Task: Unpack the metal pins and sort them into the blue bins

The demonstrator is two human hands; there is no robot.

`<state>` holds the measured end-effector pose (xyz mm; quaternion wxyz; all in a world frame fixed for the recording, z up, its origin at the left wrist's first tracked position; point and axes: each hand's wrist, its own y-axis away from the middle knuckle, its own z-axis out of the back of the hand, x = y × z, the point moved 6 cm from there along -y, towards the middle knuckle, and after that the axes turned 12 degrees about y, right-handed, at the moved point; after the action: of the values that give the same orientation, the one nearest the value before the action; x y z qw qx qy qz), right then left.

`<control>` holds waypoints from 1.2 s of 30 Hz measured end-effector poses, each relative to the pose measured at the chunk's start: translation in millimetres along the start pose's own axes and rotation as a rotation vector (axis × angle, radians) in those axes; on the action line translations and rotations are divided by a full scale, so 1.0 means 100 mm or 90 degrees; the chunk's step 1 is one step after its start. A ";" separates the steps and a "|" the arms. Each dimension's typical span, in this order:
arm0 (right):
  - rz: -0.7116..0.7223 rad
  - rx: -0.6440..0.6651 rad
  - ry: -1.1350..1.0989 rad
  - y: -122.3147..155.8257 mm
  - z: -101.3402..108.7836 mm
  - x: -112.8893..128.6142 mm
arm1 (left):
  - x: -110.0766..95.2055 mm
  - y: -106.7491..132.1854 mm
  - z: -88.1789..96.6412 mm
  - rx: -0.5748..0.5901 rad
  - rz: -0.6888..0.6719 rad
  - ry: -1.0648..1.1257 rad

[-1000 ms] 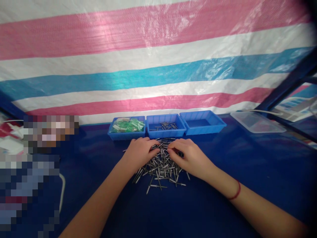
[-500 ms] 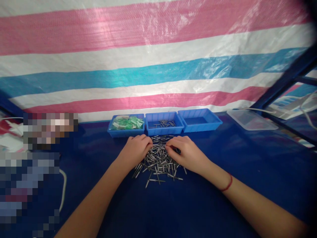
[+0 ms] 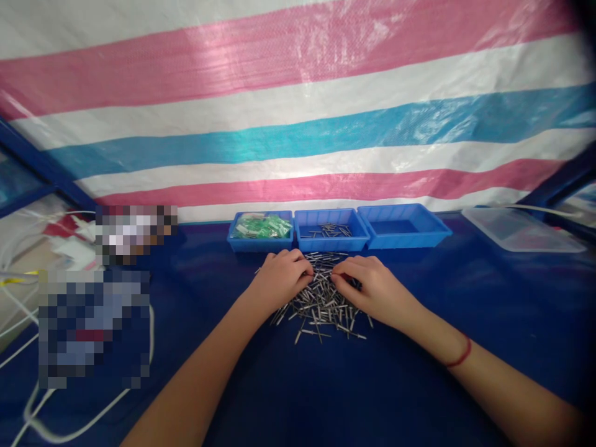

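Note:
A loose pile of metal blind rivets [image 3: 326,304] lies on the blue table. My left hand [image 3: 285,276] is at the pile's upper left, fingers curled and thumb pressed to them. On the opposite side, my right hand [image 3: 365,282] is closed in a pinch over the rivets, a small gap from the left fingertips. Whatever is between the fingertips of either hand is too small to make out. Just behind the pile stands a blue bin [image 3: 333,244] with some rivets in it.
A left bin [image 3: 261,244] holds green-and-clear plastic packets; a right bin [image 3: 405,239] shows a bare floor. A clear plastic lid [image 3: 521,231] lies farther right. White cables [image 3: 151,335] and blurred-out items are at left. A striped tarp [image 3: 298,143] hangs behind.
The view has turned left, so the bins, pile and hands appear farther right. Both hands stay closed at the pile, with little visible movement relative to it.

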<state>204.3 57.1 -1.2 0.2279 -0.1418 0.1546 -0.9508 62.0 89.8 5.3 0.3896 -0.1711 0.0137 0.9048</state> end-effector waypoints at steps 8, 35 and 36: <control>-0.022 -0.060 -0.070 0.03 0.08 0.09 | -0.10 0.08 0.16 -0.082 0.030 0.082; -0.001 -0.138 -0.278 0.15 0.24 0.40 | -0.31 0.38 -0.06 -0.197 0.048 0.438; 0.008 -0.140 -0.276 0.15 0.26 0.41 | -0.30 0.38 -0.05 -0.201 0.049 0.436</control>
<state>183.7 18.9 24.9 0.2445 -0.3656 0.2054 -0.8743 55.5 41.2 6.4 0.2972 -0.5209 0.0101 0.8002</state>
